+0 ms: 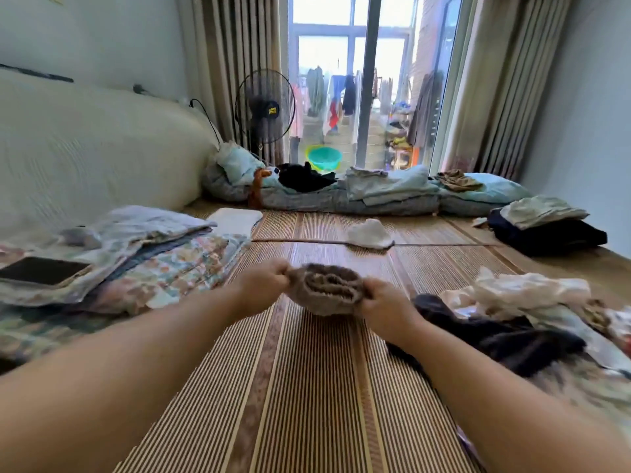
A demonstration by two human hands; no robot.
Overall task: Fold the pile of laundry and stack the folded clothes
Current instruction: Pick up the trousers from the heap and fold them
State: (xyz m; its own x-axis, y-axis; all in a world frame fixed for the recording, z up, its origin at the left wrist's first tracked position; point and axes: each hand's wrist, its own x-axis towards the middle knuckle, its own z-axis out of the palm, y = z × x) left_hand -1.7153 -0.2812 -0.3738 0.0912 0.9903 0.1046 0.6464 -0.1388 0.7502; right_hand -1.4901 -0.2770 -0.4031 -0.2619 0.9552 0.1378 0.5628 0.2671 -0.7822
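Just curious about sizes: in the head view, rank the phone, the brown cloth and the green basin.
Largest: the brown cloth and the phone, too alike to rank.
Smallest: the green basin, though it sits far off, so that is unsure.

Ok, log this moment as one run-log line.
step: folding | left hand: grips brown garment | right hand: grips brown garment | garment: stretched between hands over mat | unfolded pile: right of hands

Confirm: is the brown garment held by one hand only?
No, the left hand and the right hand each grip one side of the brown garment.
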